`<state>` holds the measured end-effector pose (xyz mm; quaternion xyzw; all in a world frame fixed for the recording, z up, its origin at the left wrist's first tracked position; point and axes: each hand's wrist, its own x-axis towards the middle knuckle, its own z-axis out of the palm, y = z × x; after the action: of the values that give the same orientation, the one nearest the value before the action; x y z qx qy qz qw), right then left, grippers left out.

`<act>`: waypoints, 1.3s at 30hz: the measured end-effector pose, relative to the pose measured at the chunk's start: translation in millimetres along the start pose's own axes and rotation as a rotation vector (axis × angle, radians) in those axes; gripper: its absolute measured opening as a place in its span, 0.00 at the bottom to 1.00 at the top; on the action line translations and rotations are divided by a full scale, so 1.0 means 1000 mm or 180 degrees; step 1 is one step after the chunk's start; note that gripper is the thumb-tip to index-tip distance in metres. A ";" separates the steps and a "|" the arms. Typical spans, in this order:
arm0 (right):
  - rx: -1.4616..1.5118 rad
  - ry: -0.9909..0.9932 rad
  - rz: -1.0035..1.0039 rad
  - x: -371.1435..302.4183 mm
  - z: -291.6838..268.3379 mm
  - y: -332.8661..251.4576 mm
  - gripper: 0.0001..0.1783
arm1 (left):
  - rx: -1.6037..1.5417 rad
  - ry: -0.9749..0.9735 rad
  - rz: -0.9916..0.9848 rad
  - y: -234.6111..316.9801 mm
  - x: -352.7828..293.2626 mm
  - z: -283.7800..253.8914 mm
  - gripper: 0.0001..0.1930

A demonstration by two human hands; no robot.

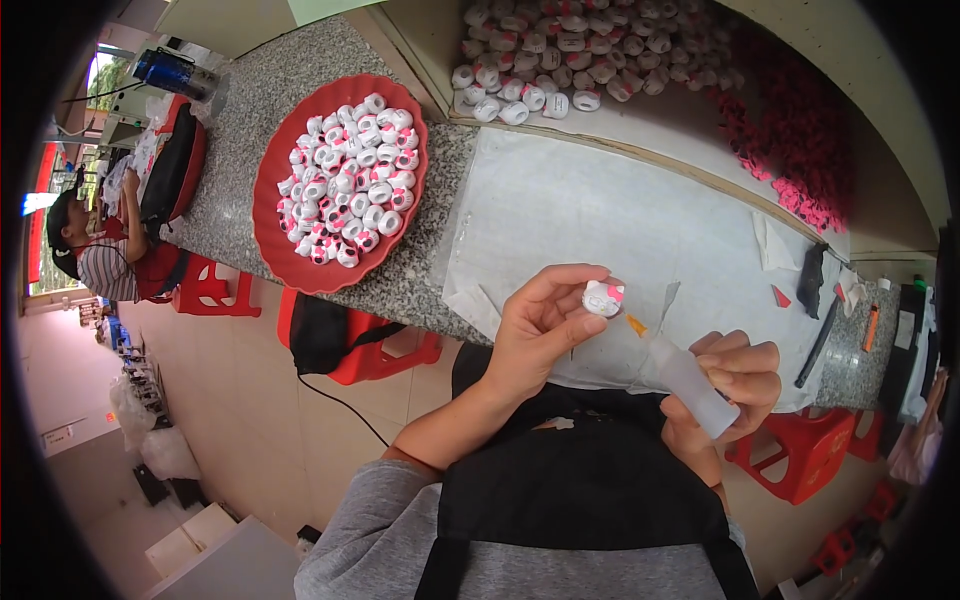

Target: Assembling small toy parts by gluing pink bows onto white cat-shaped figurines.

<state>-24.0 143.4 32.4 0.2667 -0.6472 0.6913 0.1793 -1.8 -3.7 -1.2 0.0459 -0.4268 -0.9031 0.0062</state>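
Between the thumb and fingers of my left hand (548,328) is a small white cat-head figure (603,298) with a pink bow. My right hand (735,385) is wrapped round a translucent white squeeze bottle (697,388). The bottle is tilted, and its orange tip (637,325) points at the figure, a short way from it. Both hands are above the near edge of a paper-covered worktop (560,210). A red scalloped tray (270,225) to the left holds many similar white figures with pink parts.
A shelf compartment at the back holds a heap of white pieces (570,60) and a pile of bright pink pieces (800,165). Scraps and a dark strip (818,345) lie at the right. Red stools (800,455) stand beneath the counter. Another person (100,240) sits at far left.
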 end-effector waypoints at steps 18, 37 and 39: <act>0.0001 -0.0118 -0.0089 -0.002 0.002 0.000 0.21 | 0.0306 -0.0104 0.0281 -0.001 -0.002 0.001 0.17; -0.0166 -0.0289 -0.0072 0.000 0.002 0.003 0.20 | 0.1141 -0.0142 0.0622 0.001 0.000 -0.004 0.16; -0.0144 -0.0279 0.0085 0.004 0.001 0.006 0.19 | 0.1258 0.0074 0.0702 0.004 0.000 -0.009 0.16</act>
<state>-30.6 141.8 30.2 0.2839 -0.6733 0.6666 0.1475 -0.9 -12.7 -3.5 0.0096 -0.5978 -0.7953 0.1007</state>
